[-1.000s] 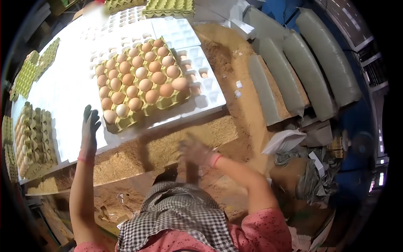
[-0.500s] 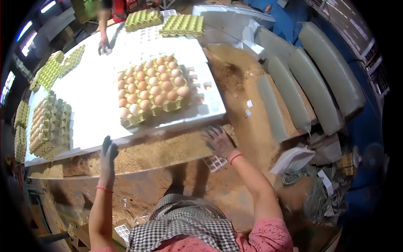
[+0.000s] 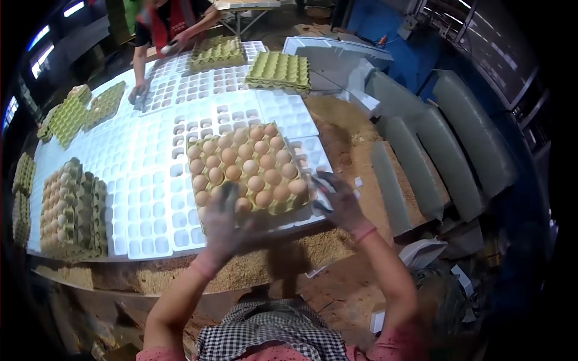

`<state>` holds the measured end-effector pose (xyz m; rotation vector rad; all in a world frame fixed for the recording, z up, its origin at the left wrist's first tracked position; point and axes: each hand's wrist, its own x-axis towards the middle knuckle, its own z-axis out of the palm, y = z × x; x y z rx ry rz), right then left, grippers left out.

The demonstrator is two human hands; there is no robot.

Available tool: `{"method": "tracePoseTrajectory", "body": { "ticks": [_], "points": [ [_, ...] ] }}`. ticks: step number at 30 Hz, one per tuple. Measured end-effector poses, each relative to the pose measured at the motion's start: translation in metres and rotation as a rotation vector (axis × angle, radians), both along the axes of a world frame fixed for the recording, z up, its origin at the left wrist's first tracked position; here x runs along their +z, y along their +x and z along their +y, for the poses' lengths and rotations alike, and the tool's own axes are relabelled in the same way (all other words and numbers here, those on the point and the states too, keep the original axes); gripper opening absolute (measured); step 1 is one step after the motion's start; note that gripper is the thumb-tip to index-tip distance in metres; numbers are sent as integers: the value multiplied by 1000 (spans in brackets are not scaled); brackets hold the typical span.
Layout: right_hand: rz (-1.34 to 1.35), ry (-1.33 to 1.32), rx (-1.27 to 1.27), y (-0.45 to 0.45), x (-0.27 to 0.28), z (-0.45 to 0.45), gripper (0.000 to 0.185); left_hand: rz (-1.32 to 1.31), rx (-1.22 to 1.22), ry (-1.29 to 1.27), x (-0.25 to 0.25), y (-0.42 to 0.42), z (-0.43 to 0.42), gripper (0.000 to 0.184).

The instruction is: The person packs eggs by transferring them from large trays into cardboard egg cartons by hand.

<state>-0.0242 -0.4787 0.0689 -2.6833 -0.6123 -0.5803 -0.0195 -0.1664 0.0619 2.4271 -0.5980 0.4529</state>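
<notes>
A moulded-pulp egg tray (image 3: 283, 208) filled with brown eggs (image 3: 249, 166) is set near the front of the surface (image 3: 40, 188), on white pocketed panels (image 3: 154, 214) by which much of that surface is covered. The left hand (image 3: 227, 224) is placed at the tray's near-left part, its extended fingers overlapping the front eggs; it is blurred, and whether the tray is gripped cannot be told. The right hand (image 3: 338, 200) is held at the tray's right side with thumb and fingers spread apart, just beside the rim; contact cannot be confirmed.

To the left, a stack of loaded egg trays (image 3: 67, 210) is tilted, with its eggs turned sideways. Towards the far edge, a yellow-green tray stack (image 3: 278, 71) is seen beside another tray stack (image 3: 217, 53). Behind these, an egg (image 3: 168, 48) is held in one hand of a co-worker (image 3: 170, 23) in a red vest, while the co-worker's other hand (image 3: 139, 92) is lowered to the panels. On the right, plump grey-green bags (image 3: 473, 137) are lined up side by side. Below the near edge, loose tan material (image 3: 301, 256) is spread.
</notes>
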Motion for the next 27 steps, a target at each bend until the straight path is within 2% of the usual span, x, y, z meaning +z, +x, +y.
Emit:
{"method": "tracePoseTrajectory", "body": {
  "ticks": [2,3,4,6,7,8,10,12,13,14,16,17,18,20,21,22,23,24,26,27],
  "points": [
    [67,-328,107,39,-26,20,41,-55,-132,191,-10,33,-58,78],
    [187,-267,110,46,-18,17,47,-52,-189,239,-10,41,-70,73],
    [180,-276,110,52,-16,13,47,26,-212,241,-16,47,-80,59],
    [387,670,65,63,-19,1,40,18,-211,378,-48,62,-90,47],
    [466,1020,-18,71,-19,-2,36,21,-206,373,-46,66,-92,47],
    [426,899,4,83,-17,-9,35,27,-215,396,-44,68,-92,43],
    [124,264,82,99,-12,-14,38,39,-225,426,-45,72,-91,39],
    [495,-96,-41,98,20,20,54,61,-247,284,-52,81,-83,39],
    [420,-251,62,109,-6,19,53,54,-271,138,-39,80,-76,36],
    [413,-244,74,116,-3,17,53,51,-260,148,-29,83,-72,36],
    [534,-304,108,129,1,11,55,378,-143,-546,-10,89,-67,21],
    [563,-78,116,132,0,-4,55,272,-43,-448,6,93,-64,17],
    [558,-77,134,138,-2,-15,55,272,-31,-358,16,96,-63,18],
    [813,876,158,150,-1,-29,57,396,-56,43,19,107,-70,30],
    [728,925,229,157,-4,-27,54,394,-40,52,9,108,-77,30],
    [727,932,246,162,0,-19,54,237,-66,279,-7,108,-86,31],
    [598,431,218,165,5,-9,51,78,-96,506,-11,107,-96,31],
    [447,-64,174,168,7,0,48,74,-91,516,-15,105,-102,31],
    [427,-314,140,180,-23,17,45,31,-17,595,-12,102,-114,31],
    [450,-277,137,186,-33,11,43,89,-18,625,-10,105,-113,33]
  ]
}}
